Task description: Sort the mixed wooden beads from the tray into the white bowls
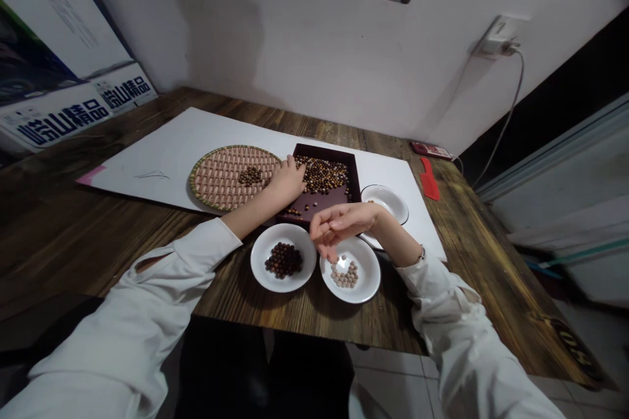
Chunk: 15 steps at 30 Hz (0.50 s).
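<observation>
My left hand (pixel 287 181) reaches over the left wall of a dark maroon box (pixel 322 201) that holds many mixed brown, yellow and pale beads (pixel 324 175). Its fingers are curled together at the beads; what they pinch, if anything, is hidden. Above a white bowl (pixel 371 278) with pale beads (pixel 345 273), my right hand (pixel 339 224) hangs with fingers loosely apart, pointing down. No bead shows in it. Left of that bowl stands another white bowl (pixel 260 268) with dark brown beads (pixel 284 260). Behind my left wrist, a round woven tray (pixel 216 177) carries brown beads (pixel 250 175).
Partly behind my right wrist sits a third white dish (pixel 396 203). A white board (pixel 171 137) lies under the tray and box on the wooden table (pixel 236 301). To the right are a red scraper-like tool (pixel 429 180) and a phone-like device (pixel 432 150) with a cable.
</observation>
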Tool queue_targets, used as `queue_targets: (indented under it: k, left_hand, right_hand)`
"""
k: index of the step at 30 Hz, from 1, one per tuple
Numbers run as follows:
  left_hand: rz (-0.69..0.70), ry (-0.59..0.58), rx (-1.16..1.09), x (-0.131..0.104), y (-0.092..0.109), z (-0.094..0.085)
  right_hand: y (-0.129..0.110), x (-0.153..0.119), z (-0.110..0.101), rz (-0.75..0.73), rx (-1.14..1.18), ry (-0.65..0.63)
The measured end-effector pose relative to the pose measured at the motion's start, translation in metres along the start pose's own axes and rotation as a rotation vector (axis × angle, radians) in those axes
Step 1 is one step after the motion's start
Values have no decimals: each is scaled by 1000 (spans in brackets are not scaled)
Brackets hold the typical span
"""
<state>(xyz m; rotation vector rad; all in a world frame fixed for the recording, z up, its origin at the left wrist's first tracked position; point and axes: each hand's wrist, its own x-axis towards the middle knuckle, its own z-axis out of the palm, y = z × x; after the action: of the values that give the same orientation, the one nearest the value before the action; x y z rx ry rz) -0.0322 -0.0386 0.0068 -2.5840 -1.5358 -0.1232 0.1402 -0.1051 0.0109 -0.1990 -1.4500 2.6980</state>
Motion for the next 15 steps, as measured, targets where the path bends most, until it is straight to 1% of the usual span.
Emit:
queue_targets:
  k: [5, 10, 15]
  left_hand:
    - [6, -50, 10, 1, -1, -2]
    - [3, -46, 4, 1, -1, -2]
    - [1, -45, 2, 1, -1, -2]
  right_hand:
    - [-1, 1, 1, 2, -3, 13]
    - [-1, 0, 2, 6, -14, 54]
    - [-2, 0, 3, 3, -19, 59]
